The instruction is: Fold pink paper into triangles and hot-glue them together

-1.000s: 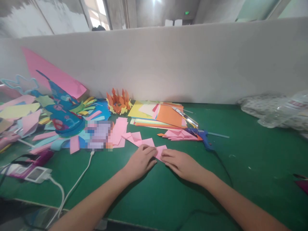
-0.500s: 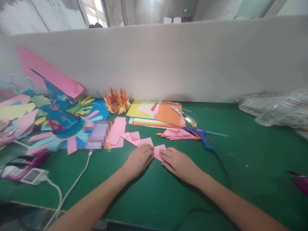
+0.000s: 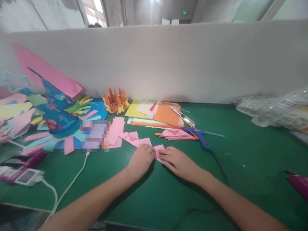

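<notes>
A small folded piece of pink paper (image 3: 159, 148) lies on the green table between my two hands. My left hand (image 3: 142, 160) has its fingers bunched together at the paper's left side. From the right, my right hand (image 3: 178, 163) pinches the same piece, its fingertips covering part of it. A zigzag chain of folded pink paper (image 3: 131, 138) runs to the left behind my left hand; whether it joins the piece between my hands is hidden. Just beyond my right hand sits a pile of folded pink paper pieces (image 3: 176, 133).
A blue glue gun (image 3: 202, 138) lies right of centre, its cord trailing forward. Behind are stacked coloured sheets (image 3: 166, 114) with a utility knife (image 3: 183, 116) on top, and an orange paper crown (image 3: 115, 101). A blue pointed hat (image 3: 60, 120) stands left; a plastic bottle (image 3: 276, 109) lies right.
My left hand has shifted slightly right, closer to my right hand, and covers more of the pink paper. The whole view has moved a little.
</notes>
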### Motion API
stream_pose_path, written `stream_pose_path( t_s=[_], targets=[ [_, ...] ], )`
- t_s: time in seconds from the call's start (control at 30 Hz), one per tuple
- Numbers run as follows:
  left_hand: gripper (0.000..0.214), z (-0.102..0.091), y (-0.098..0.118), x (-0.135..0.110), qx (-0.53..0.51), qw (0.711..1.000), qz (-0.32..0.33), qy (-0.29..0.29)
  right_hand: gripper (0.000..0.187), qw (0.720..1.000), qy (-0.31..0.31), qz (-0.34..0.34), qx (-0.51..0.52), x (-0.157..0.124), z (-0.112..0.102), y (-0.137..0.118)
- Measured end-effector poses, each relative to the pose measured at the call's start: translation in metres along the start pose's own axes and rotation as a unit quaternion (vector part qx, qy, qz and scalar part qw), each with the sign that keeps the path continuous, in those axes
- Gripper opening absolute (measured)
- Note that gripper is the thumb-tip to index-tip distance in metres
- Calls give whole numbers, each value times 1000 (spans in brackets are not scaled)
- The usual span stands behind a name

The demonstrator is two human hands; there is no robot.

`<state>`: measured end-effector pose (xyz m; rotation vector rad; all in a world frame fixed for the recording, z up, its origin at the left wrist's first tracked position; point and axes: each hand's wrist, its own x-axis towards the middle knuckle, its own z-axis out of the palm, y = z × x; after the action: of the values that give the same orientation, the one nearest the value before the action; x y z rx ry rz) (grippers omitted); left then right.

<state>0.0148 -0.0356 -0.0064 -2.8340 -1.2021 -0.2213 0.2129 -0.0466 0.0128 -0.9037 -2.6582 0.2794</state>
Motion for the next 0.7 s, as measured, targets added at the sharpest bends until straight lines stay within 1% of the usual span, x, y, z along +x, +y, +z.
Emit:
stream_pose_path(
  t_s=[0.07,0.1,0.17,0.2,0.27,0.33,0.4,0.47,0.53,0.6,0.7],
  targets=[
    [15,-3,5,8,25,998,7,-61,26,1000,23,7,17,-1,-6,9],
    [15,-5,8,12,36,996,6,-85,26,998,55,28,15,-1,-9,16],
    [17,-8,12,18,45,994,-26,-100,29,989,123,83,-21,-1,-16,34],
    [18,-9,13,19,35,994,-42,-95,31,981,152,107,-45,0,-19,43],
    [19,-8,14,20,8,995,-62,-72,35,977,150,123,-87,3,-25,61],
    [22,-6,14,19,-16,996,-69,-49,36,974,127,134,-134,10,-28,74],
    [23,-2,12,17,-30,997,-65,-34,36,969,86,154,-173,17,-29,81],
    [22,2,9,15,-49,998,-47,-16,33,966,49,165,-191,24,-29,81],
    [21,3,4,13,-84,996,-20,8,27,969,27,165,-183,28,-27,78],
    [17,1,-1,11,-130,991,1,27,24,973,25,164,-162,29,-25,74],
    [13,-5,-7,8,-177,983,36,28,26,976,41,172,-125,26,-22,70]
  ],
)
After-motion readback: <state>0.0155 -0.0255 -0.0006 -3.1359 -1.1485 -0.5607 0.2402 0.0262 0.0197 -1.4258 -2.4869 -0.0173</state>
